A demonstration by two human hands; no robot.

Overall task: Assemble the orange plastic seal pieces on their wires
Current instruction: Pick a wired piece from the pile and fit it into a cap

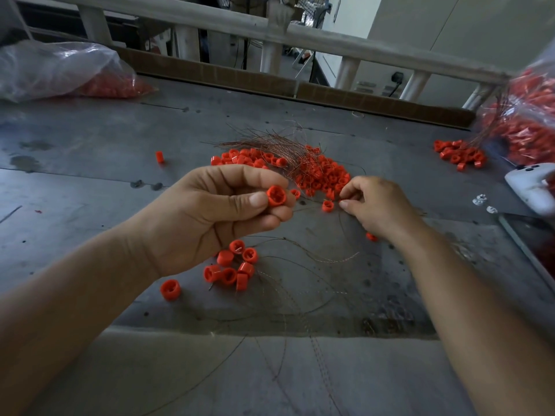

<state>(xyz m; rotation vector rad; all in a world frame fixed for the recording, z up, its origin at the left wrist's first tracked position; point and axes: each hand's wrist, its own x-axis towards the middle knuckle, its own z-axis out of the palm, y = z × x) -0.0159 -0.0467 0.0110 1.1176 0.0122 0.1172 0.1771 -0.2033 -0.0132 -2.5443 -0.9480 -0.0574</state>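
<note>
Copper wires (271,143) across orange seal pile (322,177)

Glossy orange plastic seal pieces (318,175), coppery wires (270,142), scuffed matt grey table (90,151).

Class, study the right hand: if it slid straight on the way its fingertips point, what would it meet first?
The right hand points left. It would probably first meet the loose seal just off its fingertips; beyond is the held seal in the left hand. Depth is unclear.
</note>
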